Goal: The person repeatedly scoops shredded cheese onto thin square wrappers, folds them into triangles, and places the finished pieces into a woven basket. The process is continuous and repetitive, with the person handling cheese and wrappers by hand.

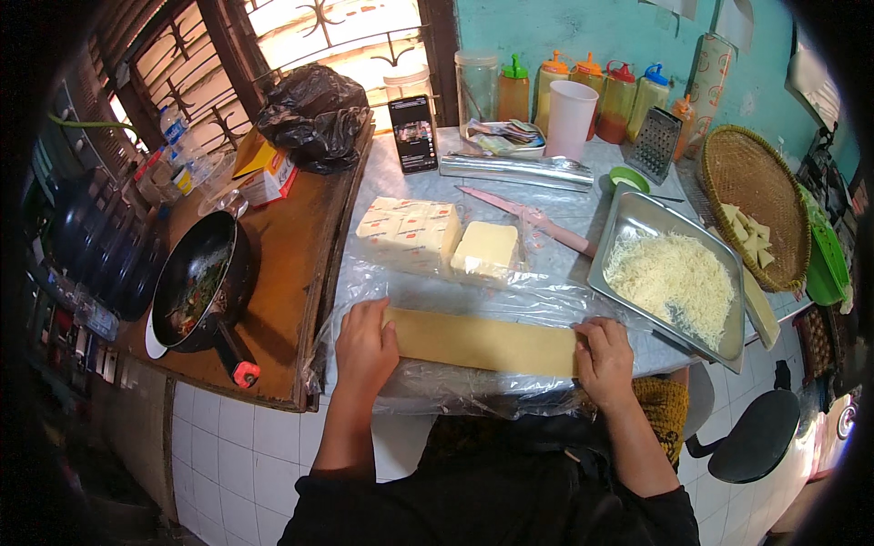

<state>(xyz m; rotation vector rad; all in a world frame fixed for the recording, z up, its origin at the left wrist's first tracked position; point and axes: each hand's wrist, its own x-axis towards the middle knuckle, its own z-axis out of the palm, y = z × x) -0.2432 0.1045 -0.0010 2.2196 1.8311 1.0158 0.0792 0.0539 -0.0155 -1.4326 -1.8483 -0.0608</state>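
Turquoise wall (583,32) at the back of a room, with a marbled desk (391,187) before it, spread at the near side with a clear plastic sheet (478,391). Left fingers (364,318): curled, thumb apart from them, at the left end of a long, pale dough strip (487,341). Right fingers (596,337): bent over the strip's right end; whether either set was clamped on it or merely rested there could not be told. Strip: one, flat on the sheet, between both. Risks, as judged: uneven pulling could have stretched or torn the dough; wrinkled plastic could have clung and dragged it askew. Beyond: one wrapped pale block (408,226), a smaller block (486,247) just beside it, and a pink knife (560,234), its handle end close to the metal tray (648,215) of shreds (669,278); a careless reach could have knocked either. Farther: phone (414,136), upright; grater (655,146); squeeze bottles (619,105), several. Far left: dark pan (241,264), on a brown table (282,318).
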